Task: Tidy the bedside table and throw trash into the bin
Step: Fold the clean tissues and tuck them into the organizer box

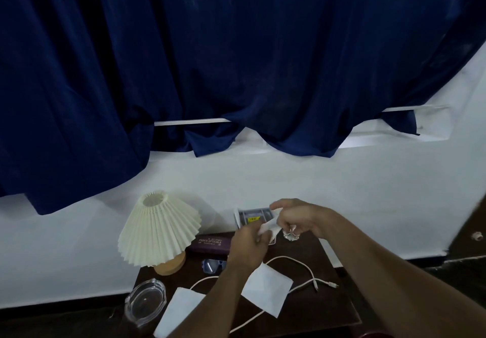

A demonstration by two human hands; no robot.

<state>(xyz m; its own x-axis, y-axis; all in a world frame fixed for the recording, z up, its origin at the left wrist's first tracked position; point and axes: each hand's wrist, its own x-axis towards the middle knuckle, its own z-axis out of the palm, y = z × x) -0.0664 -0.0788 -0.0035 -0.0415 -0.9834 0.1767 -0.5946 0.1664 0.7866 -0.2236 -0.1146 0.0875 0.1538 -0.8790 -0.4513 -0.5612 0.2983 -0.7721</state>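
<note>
Over the back of the dark bedside table [310,314], my left hand [248,245] and my right hand [294,218] together grip a small white paper [267,226]. My right hand also seems to pinch a crinkled clear wrapper [290,233]. Two white tissues lie flat on the table: one [268,291] in the middle, one [178,311] at the front left. A white charging cable [302,266] loops across the tabletop.
A pleated cream lamp [157,232] on a wooden base stands at the back left. A purple glasses case [210,243], clear safety glasses [213,265], a glass ashtray [146,302] and a grey tray [252,216] against the white wall. Dark blue curtain [210,61] above.
</note>
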